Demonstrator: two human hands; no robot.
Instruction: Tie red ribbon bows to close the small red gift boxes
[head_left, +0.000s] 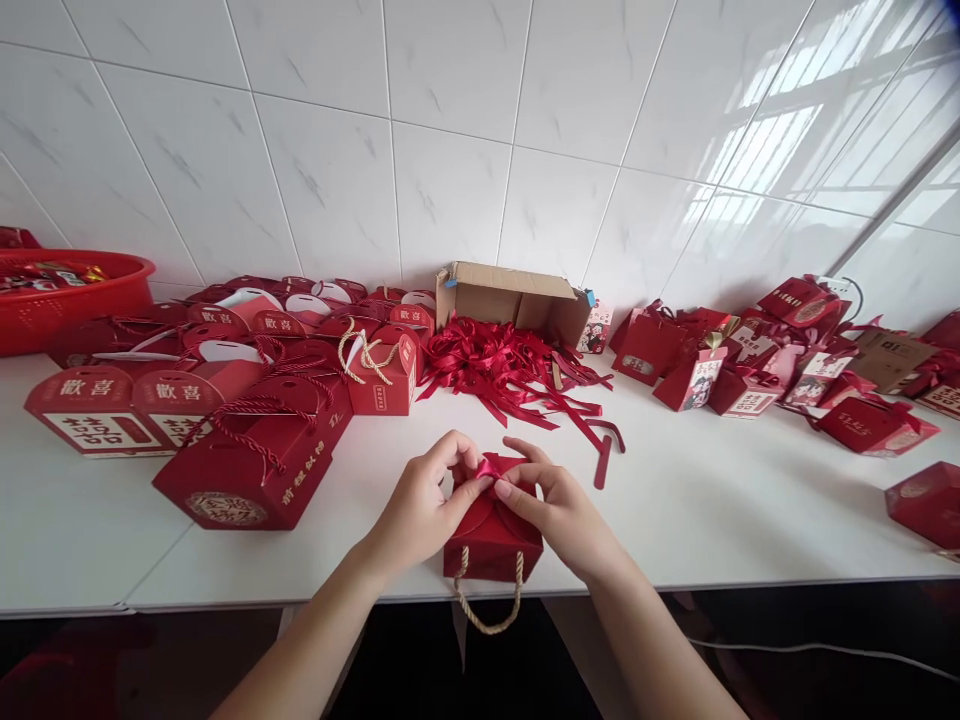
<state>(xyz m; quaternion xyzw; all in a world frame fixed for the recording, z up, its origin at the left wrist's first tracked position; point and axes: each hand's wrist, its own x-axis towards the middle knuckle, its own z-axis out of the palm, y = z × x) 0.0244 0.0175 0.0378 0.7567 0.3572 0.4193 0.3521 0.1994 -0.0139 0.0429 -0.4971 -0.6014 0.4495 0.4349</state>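
Observation:
A small red gift box (491,540) stands at the table's front edge, its twisted cream rope handle (489,628) hanging over the edge toward me. On top of the box, a shiny red ribbon (489,468) is gathered between my two hands. My left hand (431,500) pinches the ribbon with thumb and forefinger from the left. From the right, my right hand (562,505) pinches it with thumb and forefinger, another finger stretched out. The fingertips hide most of the ribbon, so I cannot tell how it is knotted.
Behind the box, a heap of red ribbons (499,365) spills from an open cardboard carton (517,280). Many red gift boxes (247,480) crowd the left. More boxes with bows (750,350) lie on the right. A red plastic basket (67,305) holds wrapped sweets at far left.

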